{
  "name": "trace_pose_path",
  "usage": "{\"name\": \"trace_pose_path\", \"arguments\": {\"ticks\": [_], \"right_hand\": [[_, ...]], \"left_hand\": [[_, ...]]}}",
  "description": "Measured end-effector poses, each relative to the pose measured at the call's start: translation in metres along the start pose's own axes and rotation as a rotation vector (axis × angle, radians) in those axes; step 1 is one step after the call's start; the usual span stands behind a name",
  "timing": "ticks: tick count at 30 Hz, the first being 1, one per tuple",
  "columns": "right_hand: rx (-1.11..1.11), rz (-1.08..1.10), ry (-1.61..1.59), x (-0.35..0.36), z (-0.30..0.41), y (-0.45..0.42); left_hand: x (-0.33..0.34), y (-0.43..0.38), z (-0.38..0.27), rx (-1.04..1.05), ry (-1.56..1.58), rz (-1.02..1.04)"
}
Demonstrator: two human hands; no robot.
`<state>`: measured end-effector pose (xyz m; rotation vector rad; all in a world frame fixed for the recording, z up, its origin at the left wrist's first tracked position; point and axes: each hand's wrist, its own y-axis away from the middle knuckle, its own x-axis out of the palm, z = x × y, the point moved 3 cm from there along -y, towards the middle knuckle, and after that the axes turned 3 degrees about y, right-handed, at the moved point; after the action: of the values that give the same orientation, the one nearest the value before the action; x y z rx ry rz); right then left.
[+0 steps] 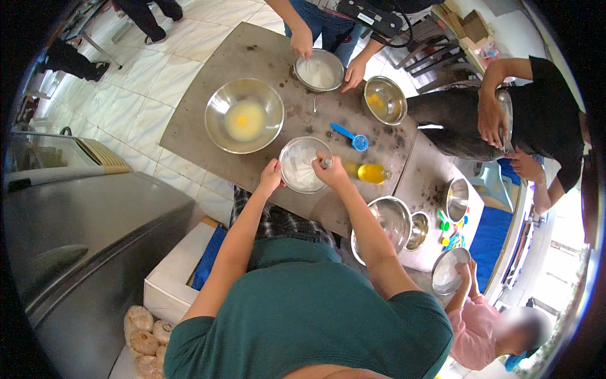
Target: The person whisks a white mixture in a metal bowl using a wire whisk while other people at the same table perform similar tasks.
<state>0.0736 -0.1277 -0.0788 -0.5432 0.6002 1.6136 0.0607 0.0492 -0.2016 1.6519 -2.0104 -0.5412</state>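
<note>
Close before me a metal mixing bowl (pixel 289 148) with white powder or batter in it sits at the table's near edge. My left hand (pixel 271 176) grips its left rim. In my right hand (pixel 332 169) is the handle of a wire whisk (pixel 310 176), its wires down in the white contents. Beyond the bowl, to the left, stands a large steel bowl (pixel 218 102) with pale liquid and an egg yolk (pixel 242 121). A bottle of yellow oil (pixel 372 174) lies or stands just right of my right hand; its pose is hard to tell.
On the table (pixel 199 113) lies a blue measuring scoop (pixel 359 142). A steel bowl with yolks (pixel 386 111) stands at the far right, and a large bowl (pixel 395 213) near my right forearm. Across from me a co-worker's hand (pixel 302 43) whisks in another bowl (pixel 326 86). Other people stand rightward.
</note>
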Motion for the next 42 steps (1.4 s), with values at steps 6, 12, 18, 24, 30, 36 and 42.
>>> {"name": "trace_pose_path", "arguments": {"ticks": [6,12,18,24,30,36,42], "right_hand": [[-0.041,0.021,0.061,0.008,-0.002,0.006],[0.029,-0.099,-0.013,0.001,-0.011,0.003],[0.018,0.019,0.159,0.001,-0.022,-0.004],[0.07,-0.185,0.022,-0.006,-0.012,-0.001],[0.112,-0.297,-0.05,-0.006,-0.026,0.004],[0.063,-0.195,0.065,0.002,-0.024,0.011],[0.028,-0.336,0.075,0.007,-0.036,0.011]], "left_hand": [[0.001,0.006,-0.002,0.015,0.029,-0.031],[0.001,0.001,0.001,0.057,0.035,-0.015],[0.001,-0.004,0.006,0.042,0.047,-0.017],[0.002,0.007,0.012,-0.062,0.093,0.042],[0.011,0.013,0.006,-0.161,0.235,0.078],[0.02,0.017,0.012,-0.183,0.437,0.139],[0.038,0.043,0.034,-0.243,0.537,0.229]]}}
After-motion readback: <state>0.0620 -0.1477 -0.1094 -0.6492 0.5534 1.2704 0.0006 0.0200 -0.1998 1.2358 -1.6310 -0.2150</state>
